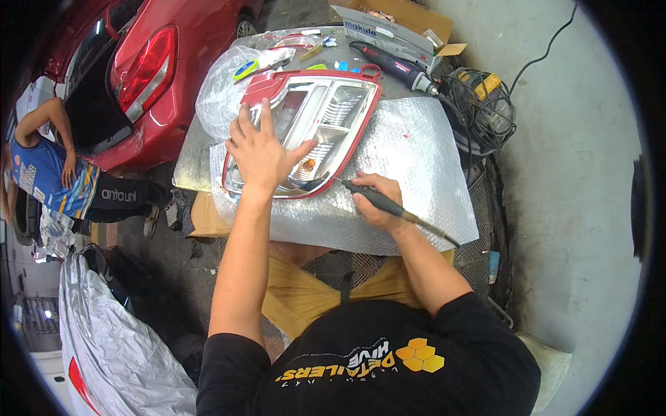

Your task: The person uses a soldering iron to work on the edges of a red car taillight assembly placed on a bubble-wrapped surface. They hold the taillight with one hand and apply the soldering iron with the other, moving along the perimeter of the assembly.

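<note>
Red plastic edges a vehicle lamp unit [340, 111], tapered in outline, which lies on a silver bubble-textured foil sheet [427, 149]; inside its frame sit glossy, mirror-like reflectors, finely ribbed panels and a rounded amber bulb [309, 165]. The left hand [261, 156] rests on the lamp's face, fingers spread and clenching nothing; the right hand [378, 201] has its fingers wrapped around a slim black handpiece [383, 201], whose flexible shaft trails toward the forearm; the thin tip points at the lamp's lower right rim, contact being too small to tell. Beyond lie crumpled clear plastic wrap [216, 97], a dark cylindrical power tool [392, 64], looped black cable [479, 104] and an open cardboard box [388, 31].
</note>
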Demonstrator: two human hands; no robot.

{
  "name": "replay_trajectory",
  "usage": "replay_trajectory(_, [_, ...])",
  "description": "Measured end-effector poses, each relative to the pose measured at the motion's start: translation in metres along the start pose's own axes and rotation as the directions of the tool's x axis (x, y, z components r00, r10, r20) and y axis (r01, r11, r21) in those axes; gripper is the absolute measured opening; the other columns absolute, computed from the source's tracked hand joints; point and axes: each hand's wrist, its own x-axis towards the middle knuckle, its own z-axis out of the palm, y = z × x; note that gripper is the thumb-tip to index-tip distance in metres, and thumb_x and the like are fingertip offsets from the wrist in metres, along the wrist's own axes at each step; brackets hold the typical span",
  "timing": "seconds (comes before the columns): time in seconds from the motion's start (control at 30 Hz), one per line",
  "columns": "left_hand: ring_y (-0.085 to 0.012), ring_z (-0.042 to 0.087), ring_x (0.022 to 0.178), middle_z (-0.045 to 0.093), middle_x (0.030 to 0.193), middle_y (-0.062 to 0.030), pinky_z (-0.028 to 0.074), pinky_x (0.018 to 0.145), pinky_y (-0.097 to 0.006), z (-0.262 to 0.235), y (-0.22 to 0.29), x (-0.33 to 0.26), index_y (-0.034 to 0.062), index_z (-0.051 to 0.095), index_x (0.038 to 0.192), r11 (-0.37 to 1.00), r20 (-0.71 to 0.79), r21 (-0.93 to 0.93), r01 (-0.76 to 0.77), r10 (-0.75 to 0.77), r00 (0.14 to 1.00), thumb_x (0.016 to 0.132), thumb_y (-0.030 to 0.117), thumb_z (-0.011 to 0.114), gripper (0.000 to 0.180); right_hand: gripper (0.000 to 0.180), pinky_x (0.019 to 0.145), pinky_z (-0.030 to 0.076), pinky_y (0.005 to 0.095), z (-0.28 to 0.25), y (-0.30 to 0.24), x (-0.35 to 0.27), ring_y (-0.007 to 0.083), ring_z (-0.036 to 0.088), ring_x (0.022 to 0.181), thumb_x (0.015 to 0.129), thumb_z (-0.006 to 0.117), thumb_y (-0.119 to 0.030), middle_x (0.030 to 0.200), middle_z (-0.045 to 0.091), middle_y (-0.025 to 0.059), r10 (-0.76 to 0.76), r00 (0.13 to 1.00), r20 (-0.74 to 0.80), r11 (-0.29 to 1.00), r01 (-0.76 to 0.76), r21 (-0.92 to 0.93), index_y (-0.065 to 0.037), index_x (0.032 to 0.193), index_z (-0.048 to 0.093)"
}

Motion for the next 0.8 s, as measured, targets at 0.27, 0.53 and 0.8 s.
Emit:
replay_trajectory(0.27, [-0.0492, 0.042, 0.143, 0.041, 0.161, -0.0293, 0.04, 0.113, -0.065, -0.0049, 0.0037, 0.0024, 0.0083, 0.048, 0.163, 1.0, 0.026, 0.009, 0.024, -0.024, 0.999, 0.069, 0.077, 0.085, 0.122, 0.021, 0.101, 0.061, 0.0426, -0.0019, -0.0044, -0.0002, 0.028, 0.075, 0.072, 0.089, 0.075, -0.01, 0.079, 0.074, 0.0145, 0.118, 0.99, -0.083, 0.993, -0.116, 0.022, 0.002, 0.106, 0.074])
replay_trajectory(0.53, [-0.0491, 0.044, 0.142, 0.042, 0.16, -0.0296, 0.04, 0.113, -0.063, -0.0063, 0.0042, 0.0009, 0.0073, 0.049, 0.162, 1.0, 0.021, 0.011, 0.022, -0.022, 1.0, 0.07, 0.078, 0.084, 0.122, 0.022, 0.105, 0.06, 0.0448, -0.0033, -0.0067, 0.0036, 0.0286, 0.076, 0.074, 0.087, 0.076, -0.009, 0.08, 0.075, 0.016, 0.044, 0.998, -0.041, 0.999, -0.043, 0.022, 0.002, 0.106, 0.074])
replay_trajectory(0.8, [-0.0494, 0.043, 0.143, 0.042, 0.16, -0.0292, 0.039, 0.115, -0.063, -0.0065, 0.0052, 0.0014, 0.0085, 0.05, 0.162, 0.999, 0.03, 0.017, 0.037, -0.038, 0.999, 0.069, 0.078, 0.084, 0.12, 0.024, 0.104, 0.06, 0.0471, -0.0029, -0.0043, 0.0022, 0.0286, 0.077, 0.078, 0.088, 0.075, -0.011, 0.086, 0.076, 0.0167, 0.012, 0.999, 0.039, 1.0, -0.012, -0.015, 0.003, 0.107, 0.072])
